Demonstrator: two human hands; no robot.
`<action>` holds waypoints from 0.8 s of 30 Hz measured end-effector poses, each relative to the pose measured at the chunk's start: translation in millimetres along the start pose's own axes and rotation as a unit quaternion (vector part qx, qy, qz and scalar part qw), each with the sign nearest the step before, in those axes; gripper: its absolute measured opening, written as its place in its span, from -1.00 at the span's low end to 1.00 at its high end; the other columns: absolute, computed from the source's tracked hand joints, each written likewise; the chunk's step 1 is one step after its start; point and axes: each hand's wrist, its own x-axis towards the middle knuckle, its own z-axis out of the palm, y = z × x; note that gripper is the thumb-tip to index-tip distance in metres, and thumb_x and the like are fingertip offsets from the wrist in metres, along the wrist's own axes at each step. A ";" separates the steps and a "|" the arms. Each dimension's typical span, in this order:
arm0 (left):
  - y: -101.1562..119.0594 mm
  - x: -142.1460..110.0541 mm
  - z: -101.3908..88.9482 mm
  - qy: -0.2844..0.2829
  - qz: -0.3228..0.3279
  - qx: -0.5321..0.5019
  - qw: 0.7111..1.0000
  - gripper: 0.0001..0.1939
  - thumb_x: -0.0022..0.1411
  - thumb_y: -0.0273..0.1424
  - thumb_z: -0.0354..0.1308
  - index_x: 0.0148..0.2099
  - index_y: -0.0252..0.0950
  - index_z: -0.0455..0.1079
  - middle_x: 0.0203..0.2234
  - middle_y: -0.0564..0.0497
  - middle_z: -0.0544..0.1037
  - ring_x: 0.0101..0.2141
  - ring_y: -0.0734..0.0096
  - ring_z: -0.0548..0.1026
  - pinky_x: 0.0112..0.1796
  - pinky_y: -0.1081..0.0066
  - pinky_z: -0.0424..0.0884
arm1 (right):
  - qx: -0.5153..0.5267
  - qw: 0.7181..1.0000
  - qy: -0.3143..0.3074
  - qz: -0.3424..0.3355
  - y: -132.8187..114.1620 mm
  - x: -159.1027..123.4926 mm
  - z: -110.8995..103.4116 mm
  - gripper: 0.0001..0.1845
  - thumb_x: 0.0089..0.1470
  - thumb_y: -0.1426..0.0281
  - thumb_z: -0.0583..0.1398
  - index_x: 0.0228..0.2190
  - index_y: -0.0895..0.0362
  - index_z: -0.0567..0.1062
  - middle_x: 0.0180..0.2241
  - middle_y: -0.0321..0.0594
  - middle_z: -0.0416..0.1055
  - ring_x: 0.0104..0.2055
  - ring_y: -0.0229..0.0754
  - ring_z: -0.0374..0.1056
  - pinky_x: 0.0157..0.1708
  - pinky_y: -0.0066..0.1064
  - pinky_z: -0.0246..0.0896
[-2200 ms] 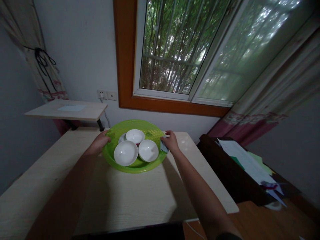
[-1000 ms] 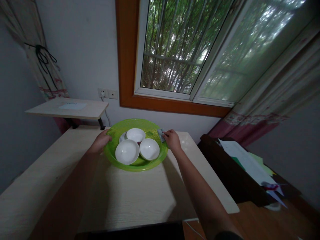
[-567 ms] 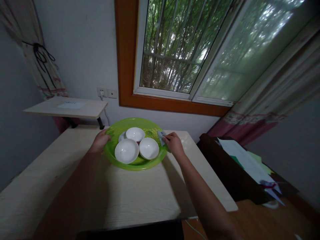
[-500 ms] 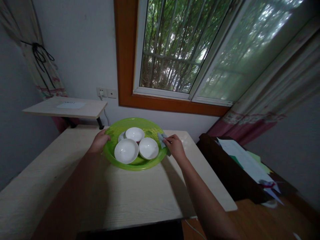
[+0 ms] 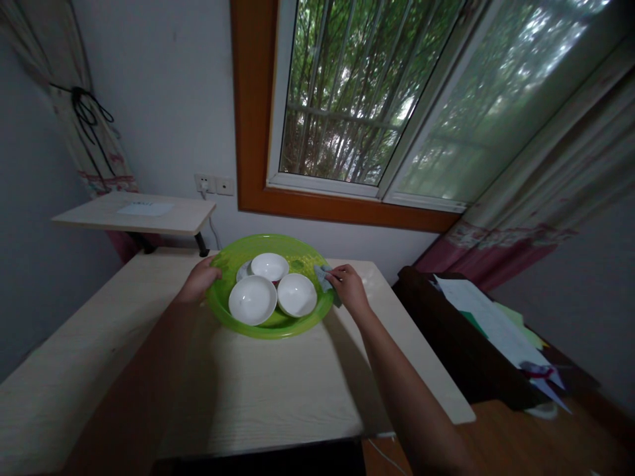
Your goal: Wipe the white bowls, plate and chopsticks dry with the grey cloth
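Note:
A round green plastic basin (image 5: 302, 250) is over the desk, with several white bowls inside. One bowl (image 5: 253, 301) sits front left, another bowl (image 5: 297, 295) front right, and a third bowl (image 5: 269, 266) behind them. A patterned dish (image 5: 243, 270) is partly hidden behind the bowls. My left hand (image 5: 200, 277) is closed round the basin's left rim. At the right rim, my right hand (image 5: 348, 285) is closed, pinching a grey cloth (image 5: 323, 277) that drapes over the edge.
The pale wooden desk (image 5: 278, 390) spreads below the basin. A small raised shelf (image 5: 133, 215) with a paper label stands at the back left. To the right is a dark cabinet (image 5: 446, 330) with papers on it. A window (image 5: 357, 99) is behind the desk.
The whole view has shifted very slightly. Both hands keep their hold, and the basin, bowls and cloth look the same.

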 end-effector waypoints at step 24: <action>-9.5 -0.3 4.4 0.053 0.026 -0.029 0.998 -0.18 -0.26 -0.61 0.11 0.16 -0.21 0.45 -0.21 -0.06 0.66 -0.37 0.19 0.63 -0.46 0.40 0.52 | 0.003 0.997 -0.035 -0.070 -25.3 -57.8 -6.7 -0.82 0.17 0.27 0.31 -0.30 0.03 0.74 -0.22 -0.12 0.43 -0.17 -0.08 0.45 -0.05 -0.24 0.38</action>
